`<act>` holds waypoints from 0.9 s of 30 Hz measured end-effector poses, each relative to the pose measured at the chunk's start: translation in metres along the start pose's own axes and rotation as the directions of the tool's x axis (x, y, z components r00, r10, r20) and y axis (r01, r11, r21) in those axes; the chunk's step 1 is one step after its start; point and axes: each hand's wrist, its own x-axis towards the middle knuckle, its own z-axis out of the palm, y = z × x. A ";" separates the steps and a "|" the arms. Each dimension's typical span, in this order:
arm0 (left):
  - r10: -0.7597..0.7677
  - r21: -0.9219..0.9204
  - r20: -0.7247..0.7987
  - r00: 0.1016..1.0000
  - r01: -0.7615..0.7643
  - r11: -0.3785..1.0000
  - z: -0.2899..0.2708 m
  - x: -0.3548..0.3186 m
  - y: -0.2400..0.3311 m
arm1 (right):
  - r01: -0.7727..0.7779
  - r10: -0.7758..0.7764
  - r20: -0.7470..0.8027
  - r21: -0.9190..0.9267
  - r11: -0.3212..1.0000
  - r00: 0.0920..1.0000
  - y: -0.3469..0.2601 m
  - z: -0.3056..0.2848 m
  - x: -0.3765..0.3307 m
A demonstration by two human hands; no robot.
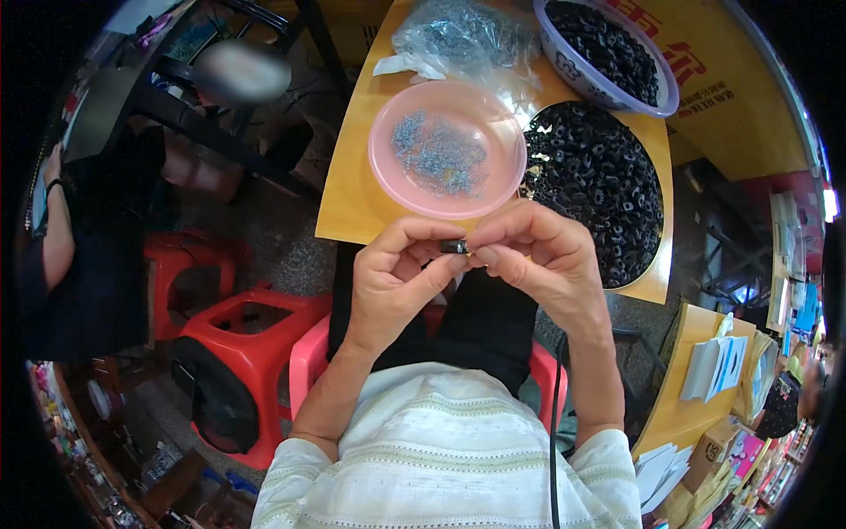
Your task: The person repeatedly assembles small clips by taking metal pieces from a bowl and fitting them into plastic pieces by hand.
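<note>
Both hands meet just above the near edge of the yellow table point(352, 212). Left hand point(397, 278) and right hand point(538, 256) pinch one small black part point(455, 246) between thumb and fingertips, fingers curled closed around it. Part sits in mid-air between the two hands, over the lap, just below the pink dish point(448, 148).

Pink dish holds a scatter of small grey metal pieces point(436, 157). Right of it: round tray heaped with black parts point(599, 185); behind that, a patterned bowl of more black parts point(608, 48). Clear bag of grey hardware point(458, 35) lies at the far end.

Judgement: the fit is tiny, so the person does best with one hand steadying the part and the other doing the fine work. Working low over the dish means a dropped piece lands there, not on the floor. Whether a metal piece is already seated in the part cannot be told.
</note>
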 end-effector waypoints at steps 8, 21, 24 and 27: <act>-0.013 0.160 0.001 1.000 0.013 0.987 -0.003 0.005 0.007 | 0.027 -0.025 -0.100 0.024 0.999 0.995 0.003 0.000 -0.006; -0.088 -0.109 -0.066 0.994 0.081 0.991 -0.001 0.007 -0.005 | -0.010 -0.001 -0.117 -0.095 0.995 0.993 0.009 0.002 -0.008; -0.025 0.017 -0.008 1.000 0.025 1.000 -0.004 0.008 -0.005 | 0.041 -0.063 -0.159 -0.143 0.989 0.985 0.004 0.002 -0.005; 0.064 0.202 0.014 0.998 -0.065 0.977 -0.003 0.010 0.000 | 0.103 -0.141 -0.138 -0.254 0.962 0.980 0.001 0.001 -0.002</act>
